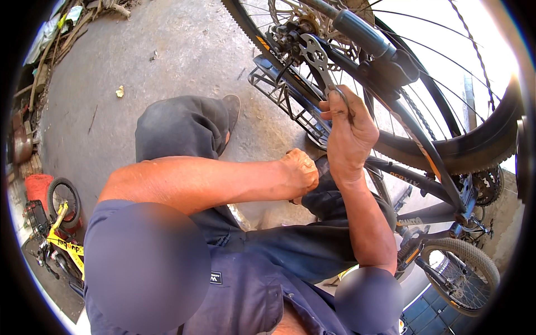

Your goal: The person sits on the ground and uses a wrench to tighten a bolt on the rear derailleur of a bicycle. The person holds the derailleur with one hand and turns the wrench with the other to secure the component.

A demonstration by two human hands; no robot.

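Rough grey concrete floor (167, 50) spread under the work, with a small yellow bicycle (58, 234) lying far off at the lower left and scrap piled along the upper left edge. An upturned black bicycle (424, 151) filled the right side, its rear wheel (474, 139) arching overhead. The right hand (349, 137) was closed in a fist round the lower end of a flat multi-hole wrench (319, 58), thumb clamped over the handle. That wrench ran up and to the left from the fist, its long axis slanting toward the hub and brake disc (296, 25), where its perforated head sat against the axle hardware; whether it was seated on a nut could not be told. The left hand (298, 173) lay lower and nearer the body, fingers curled shut and resting by the knee (335, 190), and what it held, if anything, stayed hidden. A wire rack (279, 95) lay just left of the wrench.
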